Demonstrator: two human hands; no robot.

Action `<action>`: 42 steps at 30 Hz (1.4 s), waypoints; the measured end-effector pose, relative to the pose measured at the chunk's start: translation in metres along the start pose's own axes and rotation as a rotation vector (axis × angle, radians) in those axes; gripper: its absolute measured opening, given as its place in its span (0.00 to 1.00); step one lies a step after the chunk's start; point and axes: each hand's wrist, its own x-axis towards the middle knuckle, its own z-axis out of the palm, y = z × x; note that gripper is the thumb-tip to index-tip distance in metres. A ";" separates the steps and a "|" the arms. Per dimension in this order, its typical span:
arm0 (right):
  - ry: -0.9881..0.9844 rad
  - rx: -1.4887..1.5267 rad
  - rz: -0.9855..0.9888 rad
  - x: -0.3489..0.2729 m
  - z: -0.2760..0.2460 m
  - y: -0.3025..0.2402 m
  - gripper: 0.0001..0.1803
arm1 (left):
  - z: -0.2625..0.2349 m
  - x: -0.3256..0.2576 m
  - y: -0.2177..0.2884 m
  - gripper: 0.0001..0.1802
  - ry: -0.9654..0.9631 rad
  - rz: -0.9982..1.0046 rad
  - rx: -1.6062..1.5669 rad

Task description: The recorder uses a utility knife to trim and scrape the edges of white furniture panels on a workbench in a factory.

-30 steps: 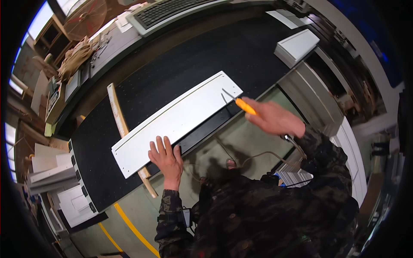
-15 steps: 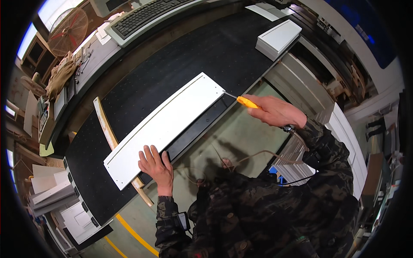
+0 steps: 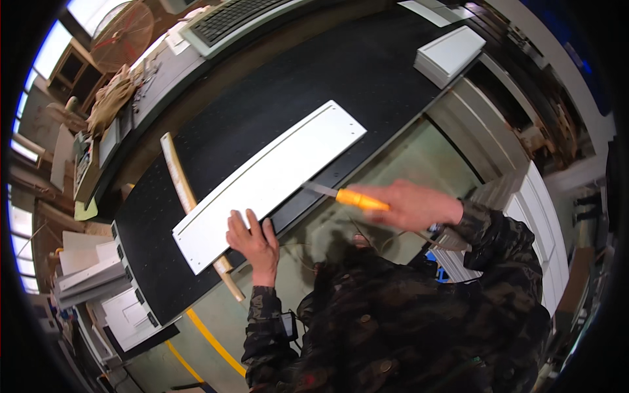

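A long white panel (image 3: 275, 177) lies slantwise on a black worktable, with a groove along its far side and small holes at both ends. My left hand (image 3: 254, 239) rests on its near edge toward the left end, fingers spread and holding nothing. In my right hand (image 3: 416, 204), slightly blurred by motion, is a yellow-handled tool (image 3: 362, 199) with a narrow metal blade. The blade's tip is at the panel's near long edge, around the middle; whether it touches cannot be made out. A worn wooden strip (image 3: 179, 173) passes beneath the panel's left part.
The black worktable (image 3: 262, 98) carries a stack of white panels (image 3: 449, 56) at far right. Beyond its far edge are a keyboard (image 3: 236, 23), a fan (image 3: 122, 36) and work gloves (image 3: 113, 105). More panels (image 3: 534, 216) stand at my right.
My right hand has brought the tool from the panel's right corner leftward and nearer along its near edge. My left hand stays on the panel. The whole view has shifted slightly.
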 end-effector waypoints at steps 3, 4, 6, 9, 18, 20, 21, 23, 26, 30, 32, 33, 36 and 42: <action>-0.145 0.141 -0.111 0.017 0.025 -0.024 0.34 | 0.000 0.000 0.001 0.30 -0.005 0.008 0.009; -0.156 0.145 -0.129 0.024 0.027 -0.031 0.34 | -0.001 -0.002 0.001 0.30 0.010 0.006 -0.006; -0.270 0.142 -0.110 0.036 0.031 -0.042 0.33 | -0.003 -0.001 0.002 0.31 0.010 0.006 -0.019; -0.170 0.201 -0.215 0.035 0.040 -0.031 0.32 | -0.004 -0.006 -0.001 0.30 -0.013 0.002 0.008; -0.347 0.081 -0.214 0.055 0.044 -0.064 0.33 | 0.004 -0.013 -0.009 0.30 0.010 -0.027 0.063; -0.438 0.101 -0.222 0.070 0.062 -0.089 0.33 | 0.006 -0.012 -0.008 0.29 0.013 -0.034 0.066; -0.431 0.079 -0.292 0.081 0.078 -0.094 0.32 | 0.008 -0.010 -0.005 0.29 0.014 -0.038 0.070; -0.440 0.057 -0.370 0.103 0.107 -0.099 0.31 | 0.006 -0.011 -0.004 0.29 0.008 -0.062 0.066; 0.140 -0.287 -0.840 0.129 0.136 -0.094 0.27 | 0.009 -0.017 -0.006 0.31 -0.091 -0.085 0.131; -0.117 0.166 -0.613 0.132 0.132 -0.099 0.29 | -0.017 -0.007 0.016 0.40 0.007 -0.434 -0.628; -0.126 -0.015 -0.578 0.132 0.149 -0.094 0.30 | -0.034 0.010 0.042 0.46 0.179 -0.744 -1.506; -0.156 -0.192 -0.550 0.134 0.153 -0.093 0.31 | -0.032 0.014 0.051 0.49 0.255 -0.907 -1.949; -0.317 -0.123 -0.510 0.136 0.137 -0.099 0.27 | 0.014 -0.030 0.001 0.32 0.051 -0.425 -0.937; 0.095 -0.098 -0.323 0.081 0.052 -0.008 0.23 | 0.007 -0.006 -0.008 0.31 -0.019 0.031 0.014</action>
